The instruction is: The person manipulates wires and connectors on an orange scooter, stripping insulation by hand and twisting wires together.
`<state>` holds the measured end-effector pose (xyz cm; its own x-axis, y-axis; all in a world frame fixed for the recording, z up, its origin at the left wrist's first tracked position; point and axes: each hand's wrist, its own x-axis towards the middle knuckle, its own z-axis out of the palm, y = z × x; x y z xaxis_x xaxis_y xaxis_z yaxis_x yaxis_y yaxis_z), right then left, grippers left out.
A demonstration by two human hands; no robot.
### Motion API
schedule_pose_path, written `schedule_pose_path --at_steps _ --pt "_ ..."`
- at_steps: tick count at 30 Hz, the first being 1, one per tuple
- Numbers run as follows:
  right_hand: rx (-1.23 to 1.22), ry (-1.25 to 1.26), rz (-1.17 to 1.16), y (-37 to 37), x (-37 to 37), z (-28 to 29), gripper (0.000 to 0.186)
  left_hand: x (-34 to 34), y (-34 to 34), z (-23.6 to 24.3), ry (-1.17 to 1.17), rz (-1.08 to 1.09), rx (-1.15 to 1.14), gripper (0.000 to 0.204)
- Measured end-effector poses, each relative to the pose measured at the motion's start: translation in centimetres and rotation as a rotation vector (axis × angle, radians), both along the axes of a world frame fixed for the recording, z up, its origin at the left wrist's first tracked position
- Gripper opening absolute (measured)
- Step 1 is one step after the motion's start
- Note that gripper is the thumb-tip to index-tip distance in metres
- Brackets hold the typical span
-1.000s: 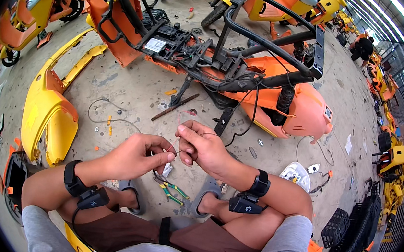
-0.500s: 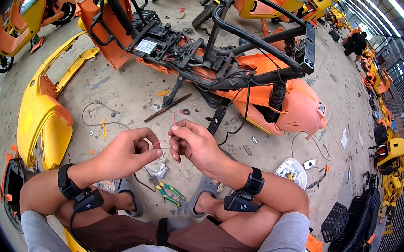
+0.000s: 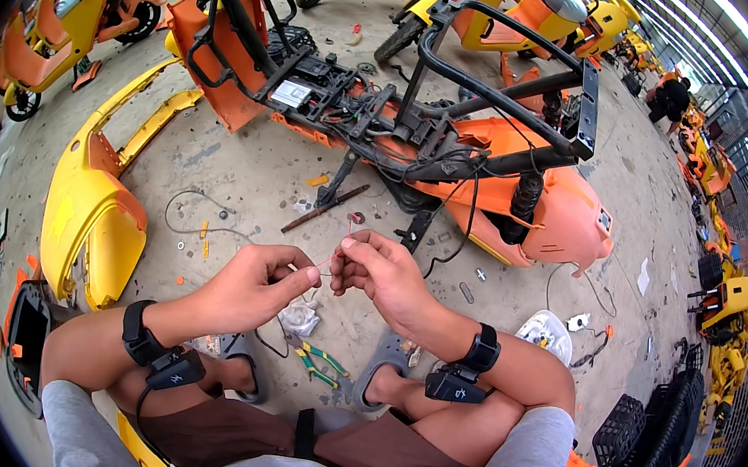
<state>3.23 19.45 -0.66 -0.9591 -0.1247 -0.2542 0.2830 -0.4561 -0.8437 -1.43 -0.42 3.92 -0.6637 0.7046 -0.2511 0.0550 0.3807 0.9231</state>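
Note:
Between my fingertips runs a thin reddish wire. My left hand pinches one part of it between thumb and forefinger. My right hand is closed on the wire just beside it, and a short reddish end seems to stick up above the thumb. How the strands meet is too fine to make out. Below the hands, a pair of green-and-yellow-handled pliers lies on the floor near a crumpled clear plastic bag.
A stripped scooter frame lies ahead with orange panels and loose cables. A yellow body panel rests at left. A rusty rod and a white round part are on the floor. Another person is far right.
The whole view has shifted slightly, so the scene sits lower and further right. Both hands keep their pinch on the wire, with the fingertips a little closer together.

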Motion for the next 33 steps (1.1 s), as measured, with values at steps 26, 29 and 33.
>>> schedule_pose_path --at_steps 26,29,33 --pt "0.077 0.155 -0.273 1.2 -0.2 2.0 0.030 -0.4 -0.3 -0.5 0.014 0.055 0.092 0.028" --pt "0.080 0.184 -0.312 1.3 -0.4 2.5 0.032 -0.5 -0.4 -0.9 -0.030 0.062 0.167 0.028" --pt "0.064 0.227 -0.401 2.2 -0.9 2.8 0.029 -0.5 -0.5 -0.6 -0.037 0.018 0.141 0.026"
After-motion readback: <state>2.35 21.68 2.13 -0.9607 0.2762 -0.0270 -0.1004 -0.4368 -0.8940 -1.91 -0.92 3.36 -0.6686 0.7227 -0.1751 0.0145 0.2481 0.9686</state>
